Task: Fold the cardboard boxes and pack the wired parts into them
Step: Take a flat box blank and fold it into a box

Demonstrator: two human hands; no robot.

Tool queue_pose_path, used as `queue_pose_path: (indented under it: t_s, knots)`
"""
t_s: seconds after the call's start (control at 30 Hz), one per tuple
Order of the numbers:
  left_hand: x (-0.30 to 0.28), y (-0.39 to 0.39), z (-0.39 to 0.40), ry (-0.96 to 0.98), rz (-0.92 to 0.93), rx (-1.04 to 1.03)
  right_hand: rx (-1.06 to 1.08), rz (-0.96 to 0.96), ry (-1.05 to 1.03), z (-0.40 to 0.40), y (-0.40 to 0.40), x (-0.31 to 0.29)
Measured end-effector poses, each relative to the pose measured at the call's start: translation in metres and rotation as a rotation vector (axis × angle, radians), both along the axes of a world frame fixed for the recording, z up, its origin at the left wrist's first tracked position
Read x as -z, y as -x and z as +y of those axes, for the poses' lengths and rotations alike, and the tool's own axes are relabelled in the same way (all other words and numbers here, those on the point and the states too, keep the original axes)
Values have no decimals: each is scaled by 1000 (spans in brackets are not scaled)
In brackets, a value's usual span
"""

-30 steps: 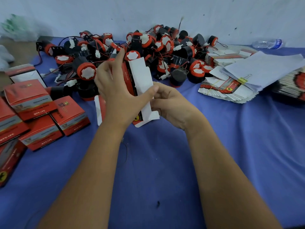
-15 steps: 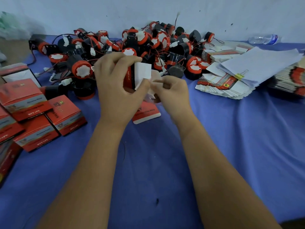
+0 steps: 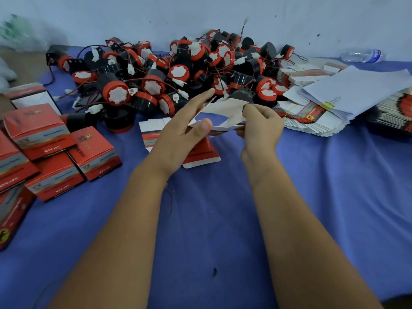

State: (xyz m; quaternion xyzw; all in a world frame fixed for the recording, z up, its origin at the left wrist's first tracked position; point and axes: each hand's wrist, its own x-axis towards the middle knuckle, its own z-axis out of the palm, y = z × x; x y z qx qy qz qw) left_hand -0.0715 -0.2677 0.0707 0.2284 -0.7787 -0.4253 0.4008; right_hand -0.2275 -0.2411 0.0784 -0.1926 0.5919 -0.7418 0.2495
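Head view: folding a box blank (image 3: 225,110) at frame centre, parts pile (image 3: 178,72) behind.
Left hand (image 3: 180,134) pinches it with fingers straight; right hand (image 3: 260,128) pinches a flap; squaring it up comes next.

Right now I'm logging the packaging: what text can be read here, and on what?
"QTY:1PC": lower front of the folded red boxes at left.
Other print on those boxes: too blurred to read.
Flat box blanks at right: print too small.
Half-folded box in both hands: no legible text.
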Motion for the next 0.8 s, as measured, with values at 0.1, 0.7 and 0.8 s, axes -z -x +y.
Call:
queue_pose_path:
  t_s: [0.1,0.7,0.8]
  knots:
    - [1,2,1,-43,-6,-43,-36,-35,29,1,0,-1]
    - [15,15,-16,-463,452,-301,-481,260,90,-4,-33,13]
    - [14,13,-17,-517,506,-174,-489,242,98,-6,-36,14]
